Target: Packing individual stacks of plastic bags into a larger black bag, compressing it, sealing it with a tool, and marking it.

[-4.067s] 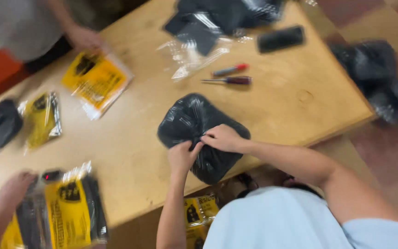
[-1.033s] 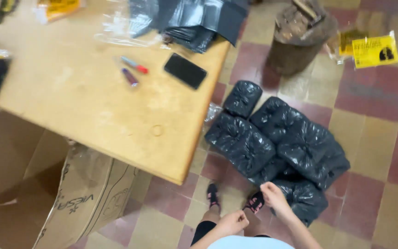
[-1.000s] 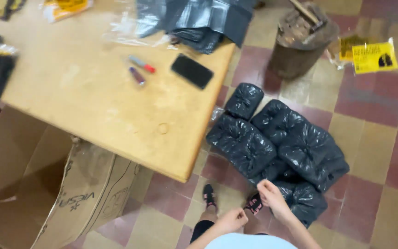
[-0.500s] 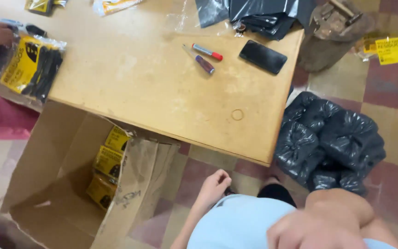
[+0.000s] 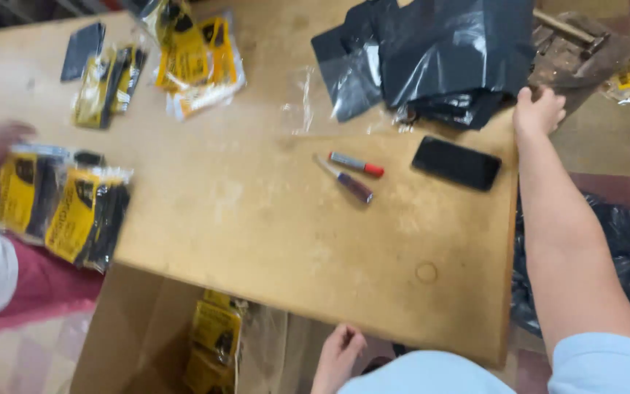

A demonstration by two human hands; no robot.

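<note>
At worktop (image 5: 271, 241) far right corner, your right hand (image 5: 538, 111), fingers curled, grips black bags (image 5: 446, 58); left hand (image 5: 338, 352) loose, empty. Next: pull one free.

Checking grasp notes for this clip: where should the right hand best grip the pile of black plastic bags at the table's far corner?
Probably the near right edge of the pile of black plastic bags, coming in from the right: the right hand is already there, and the loose layered edges look pinchable.

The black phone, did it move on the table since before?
No. The black phone still lies right of the two screwdrivers on the table; only the camera shifted.
</note>
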